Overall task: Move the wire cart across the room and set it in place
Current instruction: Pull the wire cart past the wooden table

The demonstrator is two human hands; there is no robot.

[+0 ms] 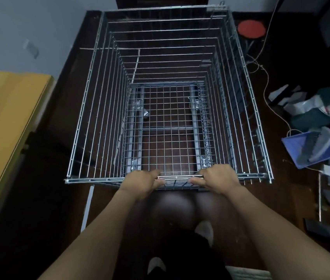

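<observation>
A tall wire cart of silver mesh stands on the dark wooden floor straight in front of me, and I look down into it from above. Its inside holds nothing, and its grid bottom shows the floor and caster brackets below. My left hand and my right hand both grip the near top rail, a short way apart, thumbs on my side of the rail. My knees and white shoes show below the rail.
A yellow surface lies close on the left, a grey wall behind it. On the right lie a blue dustpan, a teal bag, papers, a cord and a red disc.
</observation>
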